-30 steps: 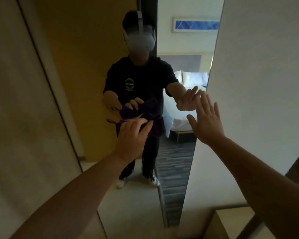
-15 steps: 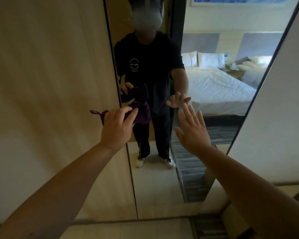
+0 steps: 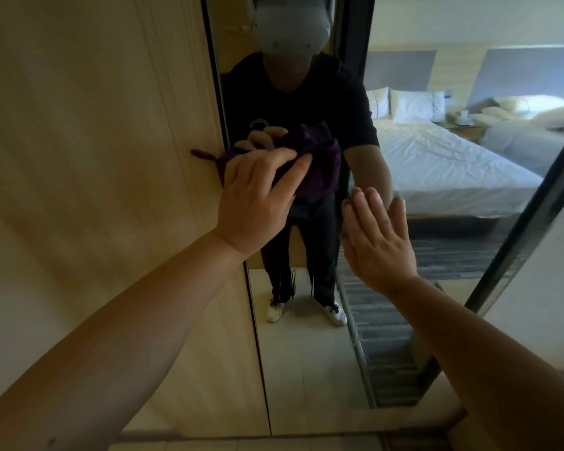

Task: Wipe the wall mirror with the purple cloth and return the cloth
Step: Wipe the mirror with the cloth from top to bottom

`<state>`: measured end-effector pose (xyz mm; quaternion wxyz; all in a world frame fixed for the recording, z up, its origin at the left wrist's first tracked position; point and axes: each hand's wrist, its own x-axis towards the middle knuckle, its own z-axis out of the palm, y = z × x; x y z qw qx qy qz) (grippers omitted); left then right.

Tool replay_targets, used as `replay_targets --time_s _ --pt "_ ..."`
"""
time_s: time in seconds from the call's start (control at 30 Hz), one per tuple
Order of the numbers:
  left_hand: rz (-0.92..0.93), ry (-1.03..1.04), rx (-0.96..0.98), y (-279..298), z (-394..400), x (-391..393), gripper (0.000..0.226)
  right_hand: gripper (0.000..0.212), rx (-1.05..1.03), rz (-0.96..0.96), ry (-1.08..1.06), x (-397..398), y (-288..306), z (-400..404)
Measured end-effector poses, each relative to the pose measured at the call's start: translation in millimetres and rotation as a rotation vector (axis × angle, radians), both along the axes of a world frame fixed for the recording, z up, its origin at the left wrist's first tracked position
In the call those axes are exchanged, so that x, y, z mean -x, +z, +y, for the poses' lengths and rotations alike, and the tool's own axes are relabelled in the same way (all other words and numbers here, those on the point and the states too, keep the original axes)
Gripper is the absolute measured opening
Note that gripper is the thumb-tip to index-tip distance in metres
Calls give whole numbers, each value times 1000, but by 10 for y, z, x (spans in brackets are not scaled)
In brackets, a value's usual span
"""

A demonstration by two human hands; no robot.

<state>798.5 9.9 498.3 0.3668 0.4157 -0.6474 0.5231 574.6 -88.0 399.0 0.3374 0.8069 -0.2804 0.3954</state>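
The tall wall mirror [image 3: 306,353] stands straight ahead, its dark left edge running down the middle of the head view. My left hand [image 3: 258,203] presses the crumpled purple cloth [image 3: 316,177] flat against the glass near that left edge; a knotted corner of the cloth sticks out leftward over the wooden panel. My right hand [image 3: 376,236] is held up flat with fingers together, beside the cloth and close to the glass; whether it touches I cannot tell. It holds nothing. The mirror reflects a person in dark clothes.
A light wooden panel [image 3: 95,157] fills the left side. A white wall [image 3: 534,320] and a dark frame [image 3: 515,232] bound the mirror on the right. Reflected in the glass are white beds and striped carpet. A ledge runs along the bottom.
The view has swung left and closer to the mirror. My left hand has carried the cloth toward the mirror's left edge. My right hand has closed its fingers together and stayed raised.
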Motion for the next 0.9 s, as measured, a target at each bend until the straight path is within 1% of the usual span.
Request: replay_targets --time_s 0.13,0.27,0.33,0.4,0.53,0.63,0.73,0.77,0.83,0.9 --pt "8 -35 87 15 -118 0 43 61 127 -71 69 -73 -88 -168" --pt "-35 -42 102 -95 -196 42 39 63 146 -84 83 -79 -90 -203" --pt "-59 -4 81 -309 -244 61 37 64 137 -98 101 -71 -81 -199" --pt "-78 35 57 -639 -246 62 33 64 129 -112 129 -64 -78 -190" --pt "-126 20 12 -1397 -195 51 33 58 126 -116 185 -40 -77 -206" --pt "-186 1 -117 -2103 -132 -7 34 57 122 -104 185 -21 -82 -230" --pt "-299 24 -353 -2860 25 -87 37 57 119 -94 197 -9 -70 -237" --pt "-306 34 -421 -3032 66 -91 37 56 114 -89 204 -8 -69 -243" --pt "-271 44 -511 -3164 106 -55 36 55 101 -82 201 -7 -65 -248" --pt "-223 41 -553 -3091 141 18 35 54 67 -73 213 6 -43 -212"
